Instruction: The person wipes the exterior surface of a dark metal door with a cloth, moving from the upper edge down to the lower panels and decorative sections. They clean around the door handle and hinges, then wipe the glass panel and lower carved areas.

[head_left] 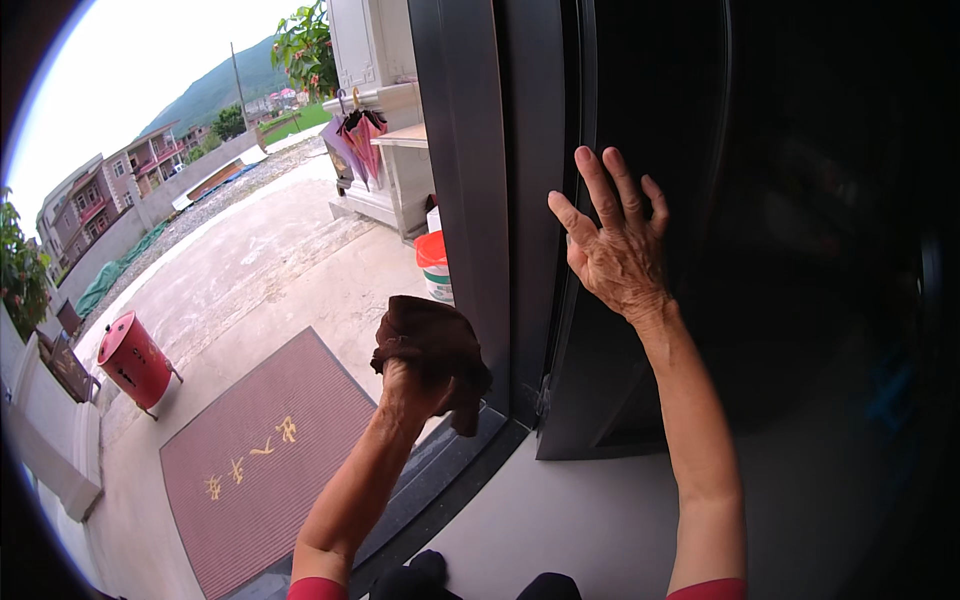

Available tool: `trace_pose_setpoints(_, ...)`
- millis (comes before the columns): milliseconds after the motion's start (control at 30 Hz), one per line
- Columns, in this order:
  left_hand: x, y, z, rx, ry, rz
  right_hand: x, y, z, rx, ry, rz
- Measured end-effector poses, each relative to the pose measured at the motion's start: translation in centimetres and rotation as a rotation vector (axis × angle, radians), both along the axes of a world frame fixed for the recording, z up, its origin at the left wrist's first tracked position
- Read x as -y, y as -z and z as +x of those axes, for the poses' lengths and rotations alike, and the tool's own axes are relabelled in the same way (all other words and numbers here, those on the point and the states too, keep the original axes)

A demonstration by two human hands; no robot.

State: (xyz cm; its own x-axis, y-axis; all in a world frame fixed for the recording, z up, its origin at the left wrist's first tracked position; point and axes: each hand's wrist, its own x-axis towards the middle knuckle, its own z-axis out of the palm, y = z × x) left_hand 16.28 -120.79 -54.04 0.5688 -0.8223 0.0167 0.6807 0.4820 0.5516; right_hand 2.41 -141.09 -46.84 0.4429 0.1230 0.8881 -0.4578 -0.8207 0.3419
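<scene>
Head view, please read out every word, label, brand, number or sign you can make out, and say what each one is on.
Mat: a line of gold characters, which I won't copy out.
Red drum: dark marks, too unclear to read as text.
Bucket: coloured markings, too small to read.
Cloth and door: none that I can see.

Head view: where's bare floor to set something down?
Outside: concrete between the red drum, maroon doormat and umbrellas. Inside: grey floor between the dark sill and black door. Crowded: around the door frame, with the red-lidded bucket beyond, the left hand with its brown cloth, and the right hand.
</scene>
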Motion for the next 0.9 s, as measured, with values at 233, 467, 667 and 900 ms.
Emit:
trace_pose_setpoints(233, 10.0, -7.6, 3.9, 1.31, -0.878, -0.121, -0.3, -0.1, 0.4, 0.032, 0.077, -0.022)
trace_pose_setpoints(467, 19.6, -6.6, 8.6, 1.861, -1.371, 0.124, -0.2, -0.1, 1.2, 0.076, 0.147, -0.113)
trace_pose_setpoints(667, 20.8, -6.7, 9.9, 1.869, -1.238, 0.054, 0.5, 0.1, 0.9, 0.103, 0.179, -0.213)
trace_pose_setpoints(900, 23.8, -23.5, 13.5, 1.759, -1.393, -0.299, 0.5, 0.0, 0.2, -0.005, 0.287, -0.305)
